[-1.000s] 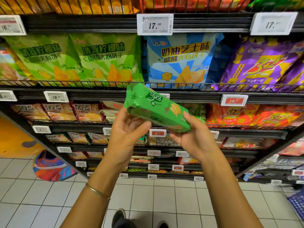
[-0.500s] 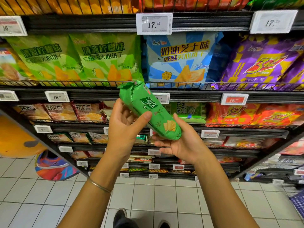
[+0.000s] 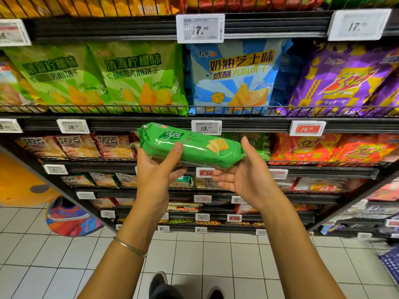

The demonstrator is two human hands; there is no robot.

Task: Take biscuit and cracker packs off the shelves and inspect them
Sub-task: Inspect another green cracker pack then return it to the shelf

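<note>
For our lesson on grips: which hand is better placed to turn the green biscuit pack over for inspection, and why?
Probably left. The left hand grips the green biscuit pack, thumb across its front and fingers beneath; the right hand only cradles its end with open fingers.

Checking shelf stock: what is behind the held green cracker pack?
The 13.70 price tag shows just above the green cracker pack, and shelved green packs peek out at its right end. The pack and left hand cover the rest.

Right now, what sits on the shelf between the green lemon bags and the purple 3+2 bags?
A blue-and-white biscuit bag with a cheese picture fills that gap, in the head view.
</note>
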